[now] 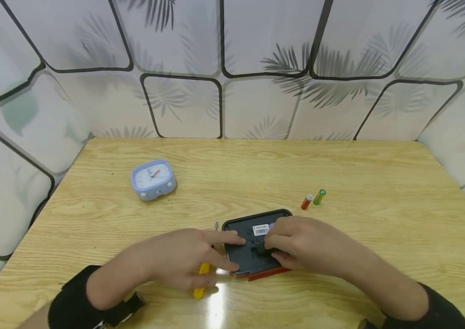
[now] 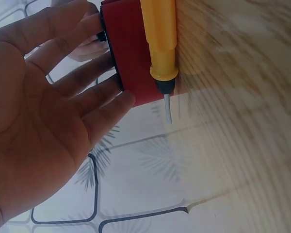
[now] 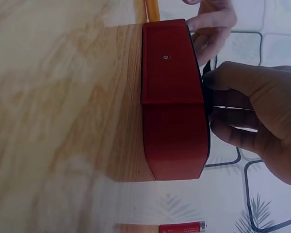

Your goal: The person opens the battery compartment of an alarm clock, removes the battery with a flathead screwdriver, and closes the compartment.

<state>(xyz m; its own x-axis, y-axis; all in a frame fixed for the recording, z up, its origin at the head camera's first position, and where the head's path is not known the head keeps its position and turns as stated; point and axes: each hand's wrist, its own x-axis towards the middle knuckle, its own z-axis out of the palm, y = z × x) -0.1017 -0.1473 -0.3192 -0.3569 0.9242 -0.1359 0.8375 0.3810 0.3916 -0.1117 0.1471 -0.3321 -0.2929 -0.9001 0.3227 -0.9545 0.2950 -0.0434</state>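
Observation:
A boxy device with red sides [image 3: 172, 73] and a black back [image 1: 240, 228] lies back up on the table. It bears a white barcode label [image 1: 261, 230]. My left hand [image 1: 191, 256] spreads its fingers, with the fingertips on the left part of the back. The right hand [image 1: 302, 242] bends over the other side, its fingers pinching a small black piece [image 3: 207, 94] at the back. These fingers partly hide that piece. A screwdriver [image 2: 162, 43] with a yellow handle lies beside the device, partly under my left hand in the head view.
Beyond the device, a red battery [image 1: 307, 202] and a green battery [image 1: 319, 197] stand close together. A light blue alarm clock [image 1: 152, 179] sits at the back left of the wooden table [image 1: 380, 183]. Patterned cloth [image 1: 257, 105] surrounds the table's far side.

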